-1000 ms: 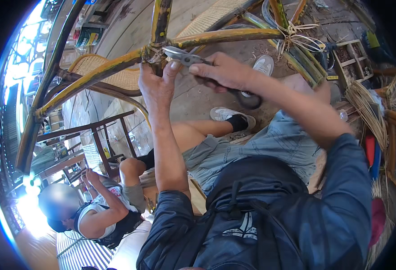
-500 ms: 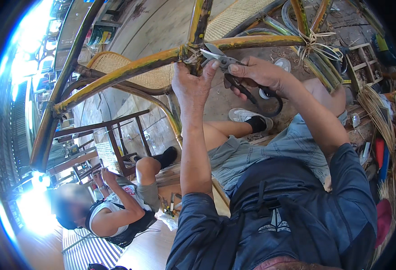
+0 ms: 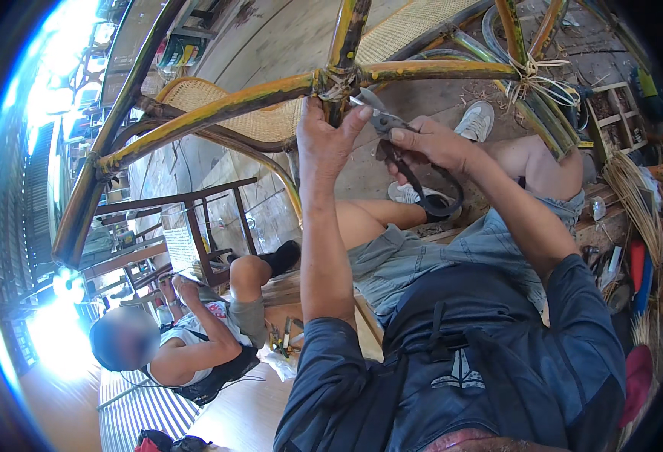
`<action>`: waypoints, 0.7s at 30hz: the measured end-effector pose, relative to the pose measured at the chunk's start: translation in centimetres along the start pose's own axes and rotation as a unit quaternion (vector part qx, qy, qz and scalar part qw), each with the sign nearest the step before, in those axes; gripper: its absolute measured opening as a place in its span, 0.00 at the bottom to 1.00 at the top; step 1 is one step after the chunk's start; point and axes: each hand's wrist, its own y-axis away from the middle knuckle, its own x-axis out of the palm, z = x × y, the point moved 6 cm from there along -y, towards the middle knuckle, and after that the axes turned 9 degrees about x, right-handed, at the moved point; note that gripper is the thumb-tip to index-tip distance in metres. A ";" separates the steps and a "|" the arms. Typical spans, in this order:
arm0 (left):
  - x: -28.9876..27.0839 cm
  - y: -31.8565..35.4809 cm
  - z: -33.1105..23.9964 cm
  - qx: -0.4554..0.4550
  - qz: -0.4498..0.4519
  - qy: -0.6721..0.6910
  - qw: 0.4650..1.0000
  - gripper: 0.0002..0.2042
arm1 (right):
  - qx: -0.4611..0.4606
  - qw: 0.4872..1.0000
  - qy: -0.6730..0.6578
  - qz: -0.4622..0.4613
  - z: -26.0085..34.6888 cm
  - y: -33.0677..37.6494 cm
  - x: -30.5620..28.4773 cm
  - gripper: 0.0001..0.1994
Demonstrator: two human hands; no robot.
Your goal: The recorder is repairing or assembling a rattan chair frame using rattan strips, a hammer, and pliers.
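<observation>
Grip of the right hand point(image 3: 437, 145) is closed round scissors point(image 3: 382, 122), tips just beside the cane frame point(image 3: 211, 114) at its tied joint point(image 3: 338, 84); the left hand point(image 3: 324, 147) clasps the joint's underside. Trimming seems in hand; the next snip calls for steadiness.

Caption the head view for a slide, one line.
Right hand holds black-handled shears near a lashed joint of a yellow-brown pole frame; left hand grips just below it.
</observation>
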 end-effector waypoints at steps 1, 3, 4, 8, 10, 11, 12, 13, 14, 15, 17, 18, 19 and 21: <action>-0.1 -0.1 -0.1 -0.001 0.003 0.003 1.000 0.24 | 0.008 0.999 -0.042 0.018 -0.5 0.0 0.6 0.25; 0.2 -0.3 -0.3 -0.022 0.039 0.125 0.991 0.22 | -0.017 0.998 -0.053 0.032 -1.0 -0.5 0.9 0.27; 0.1 -0.2 -0.1 -0.048 0.054 0.128 0.989 0.22 | -0.020 0.997 -0.070 0.037 -1.4 -1.0 1.1 0.28; -0.1 -0.1 0.9 -0.056 0.061 0.169 0.982 0.21 | -0.039 0.987 -0.145 0.058 -1.7 -1.3 2.6 0.29; -0.1 -0.2 1.0 -0.053 0.062 0.190 0.978 0.20 | -0.045 0.989 -0.137 0.044 -2.0 -1.4 2.6 0.28; -0.1 -0.2 0.9 -0.057 0.064 0.192 0.978 0.20 | -0.051 0.990 -0.129 0.033 -2.0 -1.4 2.6 0.28; -0.1 -0.3 0.7 -0.058 0.064 0.193 0.977 0.20 | -0.049 0.990 -0.132 0.030 -2.0 -1.4 2.6 0.28; 0.0 -0.5 0.6 -0.058 0.065 0.196 0.977 0.21 | -0.045 0.993 -0.109 0.008 -1.5 -1.2 2.4 0.28; 0.0 -0.5 0.7 -0.054 0.053 0.195 0.978 0.20 | -0.041 0.995 -0.086 -0.013 -1.1 -0.9 2.1 0.28; 0.0 -0.4 1.1 -0.056 0.054 0.197 0.977 0.20 | -0.039 0.995 -0.088 -0.016 -0.8 -0.7 1.9 0.28; -0.4 -0.6 1.4 -0.041 0.055 0.086 0.994 0.19 | -0.019 0.998 -0.053 -0.005 -0.3 -0.5 1.7 0.28; -0.3 -0.5 1.5 -0.041 0.056 0.087 0.994 0.19 | -0.019 1.000 -0.009 -0.019 0.1 -0.3 1.2 0.28; -0.2 -0.4 1.0 -0.027 0.040 0.084 0.995 0.20 | -0.018 1.000 -0.010 -0.019 0.4 0.0 1.0 0.28; 0.1 -0.2 0.7 -0.014 0.025 0.078 0.997 0.20 | -0.009 1.000 0.000 0.001 0.7 0.1 0.9 0.27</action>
